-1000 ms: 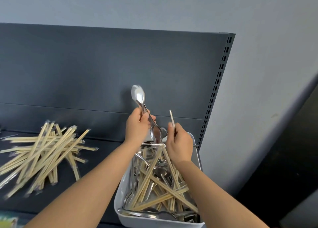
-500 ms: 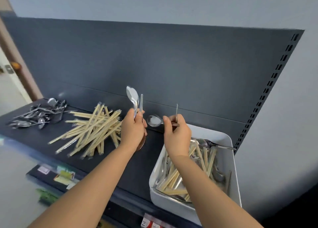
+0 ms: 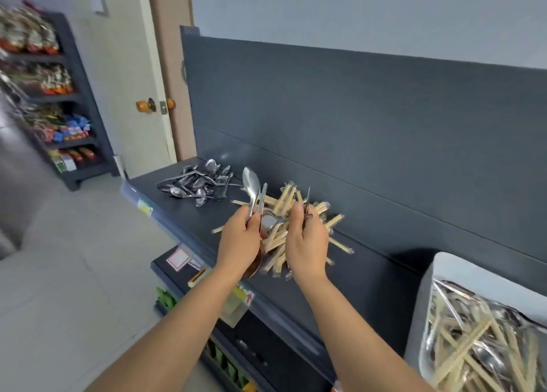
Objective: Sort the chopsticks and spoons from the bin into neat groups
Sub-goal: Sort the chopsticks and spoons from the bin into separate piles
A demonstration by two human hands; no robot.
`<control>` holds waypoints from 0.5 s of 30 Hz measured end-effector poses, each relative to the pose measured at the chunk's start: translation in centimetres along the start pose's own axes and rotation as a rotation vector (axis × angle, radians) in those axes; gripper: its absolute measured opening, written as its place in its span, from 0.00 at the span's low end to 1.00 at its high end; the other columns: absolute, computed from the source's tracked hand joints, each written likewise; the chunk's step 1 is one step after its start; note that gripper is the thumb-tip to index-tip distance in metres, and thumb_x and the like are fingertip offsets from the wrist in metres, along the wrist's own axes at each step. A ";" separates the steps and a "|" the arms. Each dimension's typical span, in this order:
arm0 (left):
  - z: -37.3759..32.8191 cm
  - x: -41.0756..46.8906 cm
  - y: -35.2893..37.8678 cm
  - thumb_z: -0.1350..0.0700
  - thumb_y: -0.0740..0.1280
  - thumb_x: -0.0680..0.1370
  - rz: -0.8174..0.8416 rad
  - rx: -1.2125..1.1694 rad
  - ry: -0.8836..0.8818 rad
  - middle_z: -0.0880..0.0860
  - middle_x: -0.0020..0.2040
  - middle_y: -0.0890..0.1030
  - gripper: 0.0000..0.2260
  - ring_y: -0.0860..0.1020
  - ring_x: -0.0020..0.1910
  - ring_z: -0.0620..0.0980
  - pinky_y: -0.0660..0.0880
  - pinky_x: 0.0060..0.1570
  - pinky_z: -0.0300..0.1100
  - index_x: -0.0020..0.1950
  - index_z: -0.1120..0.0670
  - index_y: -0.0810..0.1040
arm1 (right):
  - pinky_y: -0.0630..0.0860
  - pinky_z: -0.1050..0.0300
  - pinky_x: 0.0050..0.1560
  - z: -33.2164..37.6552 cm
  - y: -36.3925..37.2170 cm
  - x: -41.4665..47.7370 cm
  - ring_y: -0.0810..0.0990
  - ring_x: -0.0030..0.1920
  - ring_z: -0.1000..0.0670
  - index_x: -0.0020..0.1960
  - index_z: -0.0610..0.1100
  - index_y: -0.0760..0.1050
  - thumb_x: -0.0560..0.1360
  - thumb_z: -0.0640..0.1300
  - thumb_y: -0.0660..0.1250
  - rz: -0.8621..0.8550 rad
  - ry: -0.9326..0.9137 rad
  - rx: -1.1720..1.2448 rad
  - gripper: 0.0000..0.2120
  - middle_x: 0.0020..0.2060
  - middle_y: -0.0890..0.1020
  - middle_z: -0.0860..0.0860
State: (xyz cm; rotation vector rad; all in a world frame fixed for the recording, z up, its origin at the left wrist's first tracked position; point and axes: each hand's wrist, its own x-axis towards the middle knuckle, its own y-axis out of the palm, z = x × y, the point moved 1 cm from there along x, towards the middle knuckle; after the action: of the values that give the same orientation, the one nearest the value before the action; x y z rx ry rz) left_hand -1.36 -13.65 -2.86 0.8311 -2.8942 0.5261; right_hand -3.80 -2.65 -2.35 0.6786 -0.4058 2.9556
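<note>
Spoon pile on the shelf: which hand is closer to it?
Left. The left hand, gripping spoons, is just right of the spoon pile and nearer the camera. The right hand, holding a spoon, is farther right, over the chopstick pile.

Left hand (image 3: 239, 245) clenched, right hand (image 3: 307, 243) pinching

Head-worn, close, down onto shelf (image 3: 370, 273)
</note>
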 end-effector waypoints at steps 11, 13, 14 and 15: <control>7.9 9.8 -10.9 0.57 0.57 0.83 0.084 0.106 -0.079 0.54 0.40 0.81 0.08 0.79 0.38 0.51 0.73 0.40 0.45 0.47 0.53 0.75 | 0.70 0.50 0.42 1.2 16.9 2.6 0.74 0.40 0.47 0.39 0.41 0.74 0.83 0.52 0.47 0.061 -0.065 -0.188 0.24 0.35 0.77 0.47; 9.1 11.6 -11.8 0.56 0.57 0.82 0.100 0.132 -0.088 0.54 0.39 0.82 0.10 0.79 0.39 0.52 0.75 0.43 0.48 0.44 0.50 0.74 | 0.67 0.53 0.39 0.9 18.7 3.6 0.73 0.38 0.48 0.38 0.43 0.71 0.83 0.53 0.46 0.109 -0.070 -0.287 0.24 0.34 0.75 0.48; 9.6 12.4 -12.2 0.56 0.57 0.83 0.103 0.155 -0.095 0.54 0.38 0.81 0.10 0.79 0.39 0.53 0.74 0.43 0.48 0.43 0.50 0.73 | 0.66 0.55 0.36 0.7 19.5 4.1 0.72 0.35 0.50 0.37 0.44 0.70 0.83 0.54 0.46 0.133 -0.039 -0.304 0.23 0.32 0.74 0.49; 10.1 13.4 -12.5 0.56 0.57 0.83 0.107 0.173 -0.104 0.54 0.38 0.81 0.10 0.79 0.40 0.53 0.73 0.42 0.47 0.43 0.51 0.73 | 0.64 0.55 0.33 0.5 20.3 4.7 0.72 0.33 0.51 0.37 0.44 0.69 0.83 0.54 0.46 0.152 0.005 -0.303 0.23 0.31 0.74 0.50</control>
State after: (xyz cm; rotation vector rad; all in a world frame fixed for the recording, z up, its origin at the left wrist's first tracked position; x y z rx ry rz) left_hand -5.97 -33.77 -6.21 0.7481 -3.0355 0.7760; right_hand -10.59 -22.18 -4.73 0.6275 -0.9191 2.9358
